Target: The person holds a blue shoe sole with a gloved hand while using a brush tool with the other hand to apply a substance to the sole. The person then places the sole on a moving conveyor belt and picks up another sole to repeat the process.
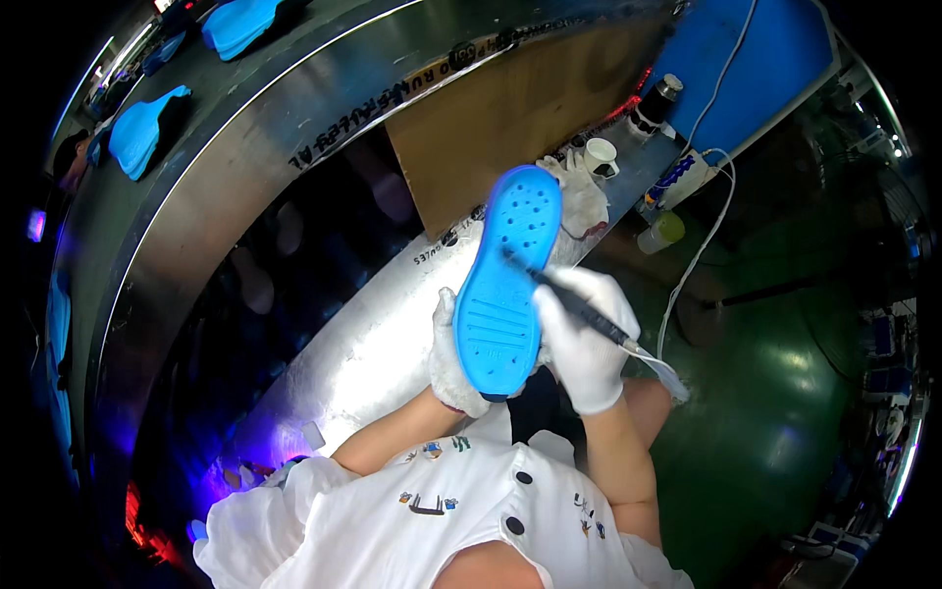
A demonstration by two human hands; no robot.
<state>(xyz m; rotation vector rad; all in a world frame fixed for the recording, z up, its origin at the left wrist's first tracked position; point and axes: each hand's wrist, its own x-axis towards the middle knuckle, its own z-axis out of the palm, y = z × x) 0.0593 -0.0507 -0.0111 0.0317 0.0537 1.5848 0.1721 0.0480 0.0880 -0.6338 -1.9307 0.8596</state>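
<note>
Upright before me is a bright blue shoe sole (500, 314), with small holes near the toe and ridges across the heel half. My gloved left hand (451, 358) grips its lower left edge, some fingers hidden behind it. In my gloved right hand (592, 339) is a slim black brush-like tool (579, 306), held like a pen. Its dark tip lies over the middle of the sole and seems to touch it. A pale tube or cord trails from the tool's rear end.
Blue sole-shaped pieces (143, 133) lie on the conveyor (211, 177) at left. A metal worktop (368, 344) carries a cardboard sheet (510, 118), spare gloves (579, 196), a white mug (601, 157) and a dark flask (657, 103). A white cable (702, 255) hangs at right.
</note>
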